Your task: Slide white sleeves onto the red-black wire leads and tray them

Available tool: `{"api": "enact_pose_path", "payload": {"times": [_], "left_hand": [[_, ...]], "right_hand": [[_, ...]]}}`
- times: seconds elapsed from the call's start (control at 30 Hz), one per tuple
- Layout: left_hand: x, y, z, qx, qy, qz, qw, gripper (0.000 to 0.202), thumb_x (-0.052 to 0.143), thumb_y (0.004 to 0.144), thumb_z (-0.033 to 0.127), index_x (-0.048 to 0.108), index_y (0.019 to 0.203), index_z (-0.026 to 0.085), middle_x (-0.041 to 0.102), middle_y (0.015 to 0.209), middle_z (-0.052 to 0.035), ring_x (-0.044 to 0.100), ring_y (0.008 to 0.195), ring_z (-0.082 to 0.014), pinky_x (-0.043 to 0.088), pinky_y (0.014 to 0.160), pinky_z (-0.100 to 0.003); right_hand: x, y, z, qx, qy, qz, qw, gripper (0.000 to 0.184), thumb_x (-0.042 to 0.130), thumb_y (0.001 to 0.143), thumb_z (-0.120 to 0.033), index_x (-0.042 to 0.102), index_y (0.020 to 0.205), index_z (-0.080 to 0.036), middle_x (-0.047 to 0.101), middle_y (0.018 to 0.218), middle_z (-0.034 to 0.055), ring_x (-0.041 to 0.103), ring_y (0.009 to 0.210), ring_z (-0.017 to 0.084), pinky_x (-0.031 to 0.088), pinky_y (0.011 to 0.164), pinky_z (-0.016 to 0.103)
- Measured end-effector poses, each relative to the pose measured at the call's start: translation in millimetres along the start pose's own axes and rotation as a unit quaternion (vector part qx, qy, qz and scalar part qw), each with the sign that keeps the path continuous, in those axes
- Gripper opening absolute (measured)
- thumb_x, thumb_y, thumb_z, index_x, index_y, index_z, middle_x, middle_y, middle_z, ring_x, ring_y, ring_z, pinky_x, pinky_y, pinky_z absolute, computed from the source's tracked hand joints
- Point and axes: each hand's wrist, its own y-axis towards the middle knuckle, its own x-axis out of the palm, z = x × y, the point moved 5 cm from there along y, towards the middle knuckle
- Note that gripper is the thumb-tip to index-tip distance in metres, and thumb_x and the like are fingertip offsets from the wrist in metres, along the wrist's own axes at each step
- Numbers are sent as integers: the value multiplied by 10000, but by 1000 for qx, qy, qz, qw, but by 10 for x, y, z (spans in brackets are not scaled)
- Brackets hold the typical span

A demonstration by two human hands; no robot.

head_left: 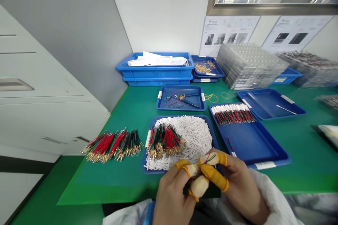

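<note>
Yellow finger cots cover several fingertips of both my hands, which meet at the table's front edge. Thin dark green wires point(210, 158) stick out between the fingertips, and a hint of red shows lower down; the ends are hidden. My left hand point(177, 187) is closed in a pinch around the wires. Against it, my right hand point(232, 175) pinches the same wires between thumb and finger. Just beyond them is a blue tray of short white tubes point(195, 137), with a bundle of red, black and green wires with gold-coloured ends point(165, 140) lying on top.
More gold-ended wires point(114, 144) lie at left. A right-hand blue tray point(253, 144) holds a row of white-sleeved wires point(233, 113). Pliers point(186, 100) lie in a small tray. Behind stand stacked blue bins point(157, 74) and clear plastic trays point(249, 65).
</note>
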Motion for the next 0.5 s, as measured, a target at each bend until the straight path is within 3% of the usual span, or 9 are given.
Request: {"api": "enact_pose_path", "payload": {"times": [0.1, 0.2, 0.33, 0.5], "left_hand": [[9, 32, 17, -10, -63, -42, 997, 81, 554, 659, 89, 572, 633, 164, 593, 636, -28, 524, 587, -166, 412, 541, -246], [42, 56, 45, -18, -150, -72, 986, 174, 498, 717, 111, 533, 558, 173, 556, 563, 0, 490, 534, -133, 380, 500, -211], [62, 57, 22, -45, -220, -42, 973, 180, 467, 713, 126, 536, 552, 170, 570, 570, -13, 512, 561, -139, 383, 512, -209], [82, 56, 8, -33, -258, -19, 965, 176, 472, 690, 120, 543, 535, 167, 570, 561, -5, 512, 548, -128, 369, 514, -199]], "right_hand": [[-26, -10, 35, 17, 42, 2, 999, 76, 639, 708, -155, 594, 716, -216, 587, 686, -21, 540, 654, 127, 440, 601, 224], [-28, -14, 41, 3, 64, 6, 998, 57, 618, 734, -192, 580, 696, -211, 562, 653, -26, 514, 618, 113, 430, 582, 213], [-3, -6, 37, -16, 105, 25, 994, 51, 589, 765, -236, 598, 721, -212, 565, 638, -20, 514, 605, 108, 429, 562, 203], [8, -12, 13, -19, 117, 38, 992, 93, 605, 753, -246, 602, 675, -195, 568, 642, -11, 503, 567, 99, 420, 527, 199]]}}
